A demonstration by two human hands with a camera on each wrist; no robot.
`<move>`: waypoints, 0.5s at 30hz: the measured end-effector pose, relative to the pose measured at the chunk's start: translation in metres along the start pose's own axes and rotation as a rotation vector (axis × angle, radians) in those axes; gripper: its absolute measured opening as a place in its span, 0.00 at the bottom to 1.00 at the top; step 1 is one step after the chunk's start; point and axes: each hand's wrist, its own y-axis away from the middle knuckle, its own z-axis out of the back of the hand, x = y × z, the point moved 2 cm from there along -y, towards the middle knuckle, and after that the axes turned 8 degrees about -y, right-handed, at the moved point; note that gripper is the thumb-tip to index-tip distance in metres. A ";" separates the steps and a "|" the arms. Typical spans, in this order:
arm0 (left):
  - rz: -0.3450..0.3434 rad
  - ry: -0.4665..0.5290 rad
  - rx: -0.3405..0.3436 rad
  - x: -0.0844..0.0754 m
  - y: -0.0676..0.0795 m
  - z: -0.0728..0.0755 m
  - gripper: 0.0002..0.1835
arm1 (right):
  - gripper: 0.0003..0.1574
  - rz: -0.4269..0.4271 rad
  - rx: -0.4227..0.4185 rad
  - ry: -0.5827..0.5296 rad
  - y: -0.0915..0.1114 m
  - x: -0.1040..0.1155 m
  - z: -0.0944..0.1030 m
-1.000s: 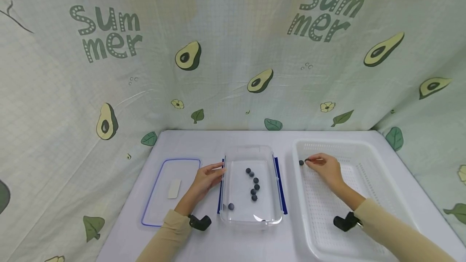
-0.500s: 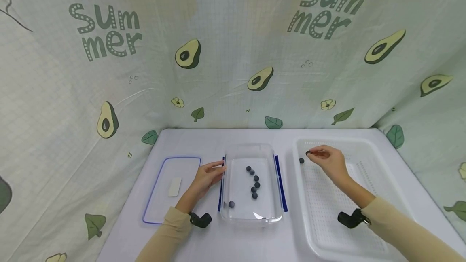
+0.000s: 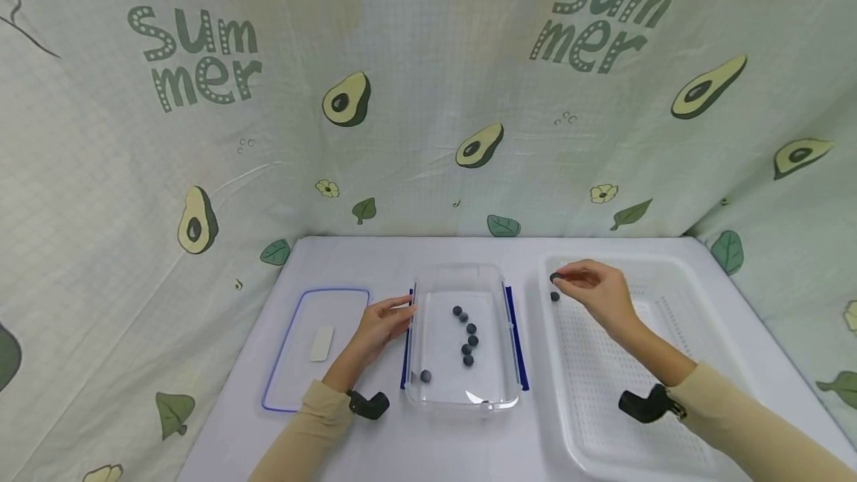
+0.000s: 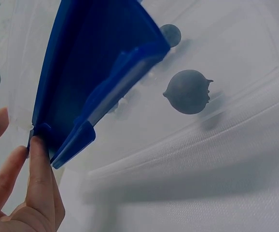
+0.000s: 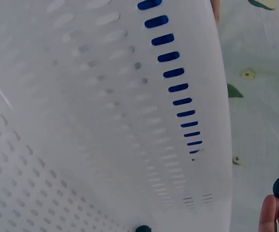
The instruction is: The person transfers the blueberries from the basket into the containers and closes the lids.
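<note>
My right hand (image 3: 599, 296) pinches a dark blueberry (image 3: 555, 277) between thumb and fingertips, above the left rim of a white perforated basket (image 3: 602, 393). Another blueberry (image 3: 555, 296) lies in the basket against its left wall, just below the held one. My left hand (image 3: 376, 329) touches the left side of a clear plastic box (image 3: 435, 333), fingers nearly straight. In the left wrist view, its fingertips rest at a folded-out blue latch (image 4: 84, 77). Several blueberries (image 3: 472, 329) lie inside the box in a wavy line, and a lone blueberry (image 3: 426, 376) sits near its front left corner.
A clear lid with a blue seal (image 3: 292, 326) lies flat on the left of the white table (image 3: 388, 452), with a whitish rectangle (image 3: 321, 344) on it. Another blue latch (image 3: 516, 341) sticks out on the box's right. A printed curtain (image 3: 415, 36) hangs behind.
My right hand has raised its blueberry from the basket's left side, then shifted left over the rim. The left hand stays at the box.
</note>
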 end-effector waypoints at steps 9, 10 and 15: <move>-0.002 0.011 -0.002 0.000 0.000 0.000 0.24 | 0.15 -0.037 0.050 -0.150 0.001 0.017 -0.018; -0.001 0.014 -0.002 0.000 0.000 0.000 0.24 | 0.15 -0.040 0.060 -0.164 0.001 0.018 -0.019; -0.005 0.013 0.005 0.000 0.000 0.000 0.24 | 0.15 -0.050 0.109 -0.206 0.004 0.018 -0.028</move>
